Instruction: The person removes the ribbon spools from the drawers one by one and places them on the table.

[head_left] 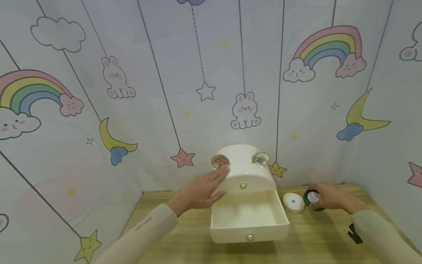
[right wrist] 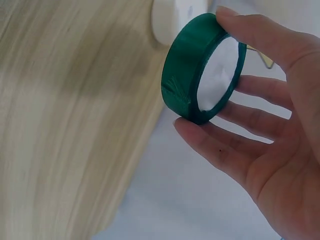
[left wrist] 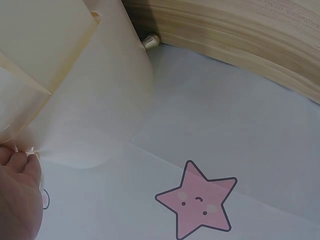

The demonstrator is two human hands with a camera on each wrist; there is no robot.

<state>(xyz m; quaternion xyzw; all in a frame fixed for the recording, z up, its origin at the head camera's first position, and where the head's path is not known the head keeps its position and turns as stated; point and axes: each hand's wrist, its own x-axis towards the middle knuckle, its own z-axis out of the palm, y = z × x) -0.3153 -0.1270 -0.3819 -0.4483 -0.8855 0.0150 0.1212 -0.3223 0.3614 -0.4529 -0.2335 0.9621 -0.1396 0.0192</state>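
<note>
Right wrist view, unlike left, shows right hand (right wrist: 282, 162) holding green ribbon (right wrist: 186, 65).

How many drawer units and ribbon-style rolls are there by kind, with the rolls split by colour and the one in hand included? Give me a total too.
White drawer unit: 1
Green roll, held by the right hand: 1
Pale roll, beside the drawer unit: 1
Total: 3
</note>
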